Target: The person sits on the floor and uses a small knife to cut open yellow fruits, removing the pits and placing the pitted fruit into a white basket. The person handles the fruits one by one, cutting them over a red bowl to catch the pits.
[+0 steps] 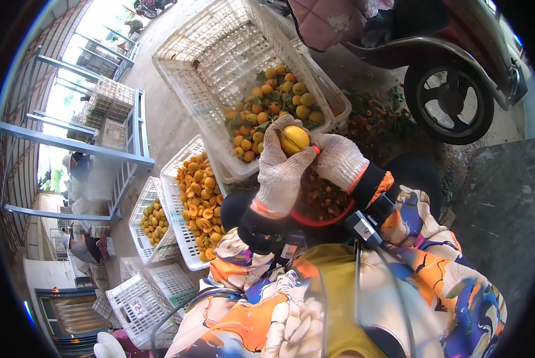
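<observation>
My left hand (pixel 279 170), in a whitish knit glove, is closed around a yellow-orange apricot (pixel 295 139) with a dark line across its skin. Right beside it, my gloved right hand (pixel 339 160) is closed on a small red-tipped tool (pixel 316 150); the rest of it is hidden by the glove. Both hands are above the near edge of a large white slatted crate (pixel 178 65) with whole apricots (pixel 267 101) and leaves in its near end. Below my hands, a red-rimmed tub (pixel 321 222) holds dark brownish pieces.
To the left, a white crate (pixel 173 179) holds halved apricots (pixel 199 200); next to it a smaller crate (pixel 137 218) holds whole ones. Stacked white crates (pixel 139 304) stand lower left. A parked scooter (pixel 458 77) is at the right, near fruit scraps (pixel 378 116) on the ground.
</observation>
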Demonstrator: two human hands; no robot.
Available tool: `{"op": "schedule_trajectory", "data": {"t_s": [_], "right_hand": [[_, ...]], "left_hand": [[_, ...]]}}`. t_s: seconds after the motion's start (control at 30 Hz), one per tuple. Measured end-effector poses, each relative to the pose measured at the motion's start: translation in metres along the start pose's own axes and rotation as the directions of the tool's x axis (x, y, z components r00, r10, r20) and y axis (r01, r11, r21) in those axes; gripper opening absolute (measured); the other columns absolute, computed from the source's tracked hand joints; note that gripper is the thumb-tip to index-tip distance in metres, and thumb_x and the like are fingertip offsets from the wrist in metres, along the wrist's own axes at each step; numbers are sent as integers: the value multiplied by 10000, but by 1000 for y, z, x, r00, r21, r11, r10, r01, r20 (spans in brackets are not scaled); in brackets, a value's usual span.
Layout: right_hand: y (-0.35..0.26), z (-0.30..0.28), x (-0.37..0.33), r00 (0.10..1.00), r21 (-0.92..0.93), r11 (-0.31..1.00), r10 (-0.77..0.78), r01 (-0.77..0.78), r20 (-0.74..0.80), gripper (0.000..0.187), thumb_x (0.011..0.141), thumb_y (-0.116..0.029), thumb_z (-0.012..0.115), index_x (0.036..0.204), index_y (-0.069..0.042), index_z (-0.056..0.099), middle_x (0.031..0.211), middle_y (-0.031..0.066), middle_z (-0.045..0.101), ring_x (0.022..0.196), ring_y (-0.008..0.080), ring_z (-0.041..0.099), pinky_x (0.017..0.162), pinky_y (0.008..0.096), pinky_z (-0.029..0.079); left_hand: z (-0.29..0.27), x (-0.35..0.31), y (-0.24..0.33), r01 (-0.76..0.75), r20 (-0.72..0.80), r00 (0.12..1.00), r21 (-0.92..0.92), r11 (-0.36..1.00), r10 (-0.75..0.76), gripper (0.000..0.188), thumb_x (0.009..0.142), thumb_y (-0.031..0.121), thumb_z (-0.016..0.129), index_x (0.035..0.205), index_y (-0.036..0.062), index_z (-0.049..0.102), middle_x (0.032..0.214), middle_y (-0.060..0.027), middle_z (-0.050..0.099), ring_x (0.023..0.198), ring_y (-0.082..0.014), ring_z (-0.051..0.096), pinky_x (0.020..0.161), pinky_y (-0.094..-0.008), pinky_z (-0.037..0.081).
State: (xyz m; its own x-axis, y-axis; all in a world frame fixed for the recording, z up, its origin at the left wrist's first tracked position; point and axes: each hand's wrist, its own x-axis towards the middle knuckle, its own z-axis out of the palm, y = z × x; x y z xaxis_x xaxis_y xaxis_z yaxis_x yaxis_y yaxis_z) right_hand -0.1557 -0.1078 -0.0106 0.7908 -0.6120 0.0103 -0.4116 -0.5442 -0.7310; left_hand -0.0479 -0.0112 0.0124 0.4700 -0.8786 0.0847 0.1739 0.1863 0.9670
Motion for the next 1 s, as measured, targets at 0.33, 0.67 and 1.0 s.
{"op": "schedule_trajectory", "data": {"t_s": [0.33,0.67,1.0], "right_hand": [[4,3,2,997,-43,997,66,-64,51,206,866,-199,565,1024,-109,661,955,183,683,925,394,646,778,465,517],[-4,9,4,983,-6,991,135,-135,124,234,857,-217,590,1064,-109,609,952,176,678,930,381,648,779,461,515],[26,38,16,992,364,924,-123,119,-12,382,869,-146,637,1226,-46,549,1075,144,663,1014,313,643,888,361,522]], "left_hand": [[-12,0,-1,187,-91,975,-165,968,-204,515,856,-19,633,1341,8,461,1208,-104,570,1095,-215,585,949,-333,489],[-16,-6,-3,114,-118,988,117,987,-100,552,825,-60,672,1341,-13,481,1167,-77,587,1048,-157,581,941,-288,484],[-15,-1,2,188,-29,982,112,976,-186,531,764,-68,667,1278,-32,537,1162,-84,612,1080,-184,590,971,-280,466]]}}
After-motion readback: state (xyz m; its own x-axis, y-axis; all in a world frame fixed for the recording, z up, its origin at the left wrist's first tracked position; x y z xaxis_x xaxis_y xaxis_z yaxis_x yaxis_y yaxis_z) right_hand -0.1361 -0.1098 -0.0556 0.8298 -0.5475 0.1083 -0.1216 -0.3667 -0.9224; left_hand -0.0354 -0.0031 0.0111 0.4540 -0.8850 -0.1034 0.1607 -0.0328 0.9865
